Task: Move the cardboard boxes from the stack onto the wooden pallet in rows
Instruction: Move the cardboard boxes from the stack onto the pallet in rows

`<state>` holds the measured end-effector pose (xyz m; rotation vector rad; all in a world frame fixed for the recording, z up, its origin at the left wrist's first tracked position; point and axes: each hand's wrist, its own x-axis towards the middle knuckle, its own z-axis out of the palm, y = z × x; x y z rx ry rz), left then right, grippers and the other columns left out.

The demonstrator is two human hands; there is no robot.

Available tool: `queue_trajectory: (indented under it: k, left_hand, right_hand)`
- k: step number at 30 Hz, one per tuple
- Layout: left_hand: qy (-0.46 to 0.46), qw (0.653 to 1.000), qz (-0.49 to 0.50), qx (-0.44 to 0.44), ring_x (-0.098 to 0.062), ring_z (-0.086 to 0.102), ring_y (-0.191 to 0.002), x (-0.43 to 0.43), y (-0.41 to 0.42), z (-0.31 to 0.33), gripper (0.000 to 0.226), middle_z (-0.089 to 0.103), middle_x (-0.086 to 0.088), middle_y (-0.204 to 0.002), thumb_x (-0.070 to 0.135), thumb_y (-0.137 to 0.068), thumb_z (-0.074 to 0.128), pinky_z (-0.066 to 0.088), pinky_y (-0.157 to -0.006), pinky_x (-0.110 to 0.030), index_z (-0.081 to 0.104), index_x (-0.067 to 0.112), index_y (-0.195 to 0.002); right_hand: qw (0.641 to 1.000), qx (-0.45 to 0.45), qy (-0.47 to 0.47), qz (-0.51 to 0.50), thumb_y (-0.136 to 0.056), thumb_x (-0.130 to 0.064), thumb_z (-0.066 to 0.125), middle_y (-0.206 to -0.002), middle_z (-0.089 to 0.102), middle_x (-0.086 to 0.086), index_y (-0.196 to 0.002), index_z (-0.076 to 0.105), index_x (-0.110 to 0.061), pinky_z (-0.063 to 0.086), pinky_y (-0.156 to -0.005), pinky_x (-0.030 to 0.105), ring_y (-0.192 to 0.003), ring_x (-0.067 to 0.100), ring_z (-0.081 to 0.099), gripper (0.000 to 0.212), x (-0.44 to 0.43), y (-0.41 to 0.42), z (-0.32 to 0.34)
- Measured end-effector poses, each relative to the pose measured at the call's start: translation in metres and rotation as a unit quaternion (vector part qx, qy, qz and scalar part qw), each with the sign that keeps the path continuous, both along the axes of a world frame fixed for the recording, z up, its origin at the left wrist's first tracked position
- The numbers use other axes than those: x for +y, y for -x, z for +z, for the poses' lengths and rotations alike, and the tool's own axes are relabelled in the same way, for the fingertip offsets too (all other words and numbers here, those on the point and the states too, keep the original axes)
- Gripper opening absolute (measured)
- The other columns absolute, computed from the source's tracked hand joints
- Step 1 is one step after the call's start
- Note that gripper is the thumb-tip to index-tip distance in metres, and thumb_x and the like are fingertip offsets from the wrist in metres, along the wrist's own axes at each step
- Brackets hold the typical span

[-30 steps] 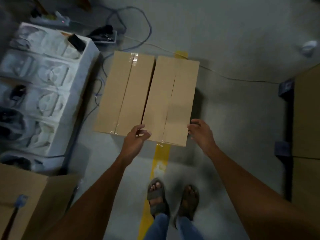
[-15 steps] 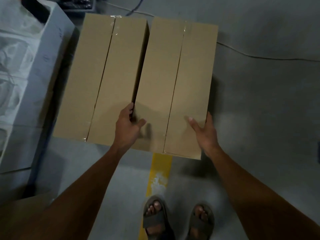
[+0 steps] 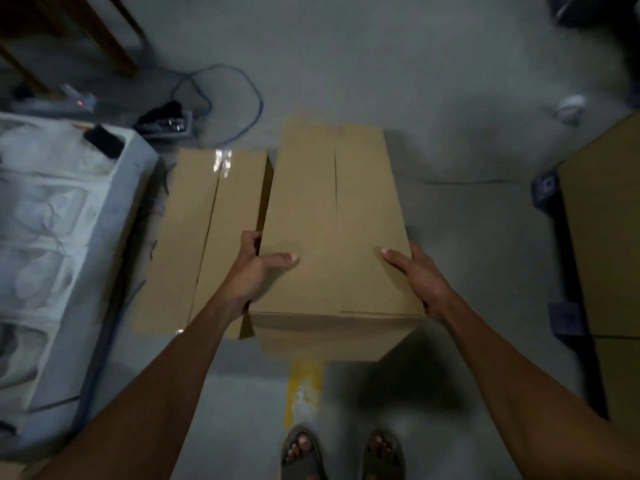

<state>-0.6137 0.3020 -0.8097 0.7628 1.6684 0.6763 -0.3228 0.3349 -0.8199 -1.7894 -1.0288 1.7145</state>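
Two long cardboard boxes are in front of me. The right box (image 3: 332, 230) is lifted off the floor between both hands, its near end raised toward me. My left hand (image 3: 254, 271) grips its left side, thumb lying on the top and fingers down in the gap beside the other box. My right hand (image 3: 420, 275) grips its right edge, thumb on top. The left box (image 3: 204, 233) lies flat on the floor, taped along its seam. More cardboard boxes (image 3: 606, 230) sit on a dark pallet (image 3: 568, 320) at the right edge.
A white foam-packed unit (image 3: 65, 258) stands at the left. A blue cable (image 3: 242, 98) and a power strip (image 3: 162, 123) lie on the grey floor behind the boxes. A yellow floor stripe (image 3: 304, 389) runs toward my sandalled feet (image 3: 341, 455).
Both hands went from reaching for the right box to clamping its sides, and the box has risen off the floor toward me. The left box stayed put.
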Motion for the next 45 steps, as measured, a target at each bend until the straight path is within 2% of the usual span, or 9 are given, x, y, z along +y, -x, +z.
queue_trajectory:
  k: [5,8,12,19,25,30,38,41,45]
  left_hand:
    - [-0.088,0.996,-0.026,-0.002,0.024,0.059,-0.090,0.011,-0.041,0.175,0.068,0.060,0.033,-0.112,0.015,-0.085,0.080,0.046,-0.074,-0.003,0.039,0.041,-0.133]
    - [-0.149,0.988,-0.050,0.003,0.020,0.060,-0.100,0.010,-0.067,0.295,0.070,0.064,0.032,-0.118,0.023,-0.084,0.081,0.046,-0.088,-0.007,0.047,0.040,-0.142]
    - [-0.226,0.972,-0.063,0.007,0.008,0.056,-0.115,-0.006,-0.109,0.445,0.072,0.061,0.018,-0.135,0.027,-0.087,0.079,0.043,-0.103,-0.022,0.043,0.035,-0.149]
    - [-0.331,0.940,-0.077,0.024,-0.002,0.062,-0.112,-0.057,-0.206,0.609,0.066,0.066,0.012,-0.127,0.024,-0.087,0.079,0.049,-0.083,-0.018,0.049,0.031,-0.145]
    - [-0.353,0.934,-0.054,0.013,-0.015,0.066,-0.113,-0.127,-0.322,0.653,0.069,0.069,0.008,-0.126,0.029,-0.082,0.083,0.054,-0.097,-0.039,0.051,0.033,-0.143]
    - [-0.353,0.935,-0.026,-0.003,-0.015,0.067,-0.110,-0.192,-0.434,0.663,0.066,0.069,0.007,-0.125,0.026,-0.084,0.081,0.055,-0.089,-0.035,0.051,0.031,-0.143]
    - [-0.339,0.940,-0.047,-0.002,-0.014,0.065,-0.109,-0.267,-0.561,0.681,0.067,0.067,0.005,-0.126,0.025,-0.085,0.081,0.054,-0.088,-0.033,0.050,0.029,-0.143]
    - [-0.341,0.938,-0.066,-0.008,-0.009,0.063,-0.106,-0.296,-0.596,0.681,0.063,0.065,0.007,-0.124,0.025,-0.086,0.080,0.051,-0.078,-0.026,0.050,0.030,-0.141]
    - [-0.343,0.936,-0.084,-0.016,-0.015,0.064,-0.112,-0.335,-0.632,0.674,0.065,0.067,0.008,-0.125,0.028,-0.084,0.082,0.054,-0.091,-0.035,0.051,0.030,-0.141]
  right_hand:
    - [0.997,-0.016,-0.077,-0.012,-0.097,-0.030,0.064,-0.114,0.069,-0.008,-0.136,0.056,-0.026,0.050,-0.067,0.019,-0.094,0.005,0.065,0.040,0.001,-0.034,0.181]
    - [0.992,-0.015,-0.120,-0.027,-0.096,-0.027,0.065,-0.120,0.069,-0.005,-0.138,0.057,-0.022,0.049,-0.065,0.012,-0.092,-0.001,0.064,0.042,-0.005,-0.058,0.299]
    - [0.979,-0.018,-0.196,-0.049,-0.097,-0.030,0.065,-0.109,0.062,-0.024,-0.138,0.050,-0.034,0.043,-0.068,0.007,-0.091,-0.012,0.057,0.044,-0.028,-0.096,0.448]
    - [0.952,0.000,-0.299,-0.070,-0.092,-0.030,0.070,-0.128,0.068,-0.003,-0.143,0.054,-0.024,0.049,-0.106,0.040,-0.115,0.017,0.064,0.053,-0.092,-0.197,0.609]
    - [0.941,0.043,-0.329,-0.059,-0.093,-0.025,0.070,-0.123,0.070,-0.002,-0.139,0.055,-0.026,0.053,-0.099,0.037,-0.108,0.016,0.068,0.049,-0.156,-0.315,0.660]
    - [0.944,0.038,-0.326,-0.031,-0.093,-0.025,0.070,-0.119,0.070,-0.005,-0.136,0.055,-0.031,0.054,-0.086,0.030,-0.104,0.014,0.068,0.046,-0.205,-0.426,0.682]
    - [0.949,0.033,-0.311,-0.037,-0.092,-0.028,0.071,-0.125,0.070,-0.002,-0.137,0.057,-0.027,0.052,-0.101,0.040,-0.108,0.016,0.068,0.047,-0.293,-0.552,0.692]
    - [0.948,0.034,-0.312,-0.047,-0.095,-0.022,0.067,-0.123,0.070,0.001,-0.139,0.056,-0.021,0.053,-0.090,0.030,-0.101,0.012,0.068,0.046,-0.333,-0.586,0.695]
    - [0.947,0.013,-0.313,-0.066,-0.095,-0.022,0.067,-0.113,0.071,-0.003,-0.136,0.057,-0.020,0.052,-0.073,0.022,-0.089,0.007,0.068,0.042,-0.390,-0.623,0.698]
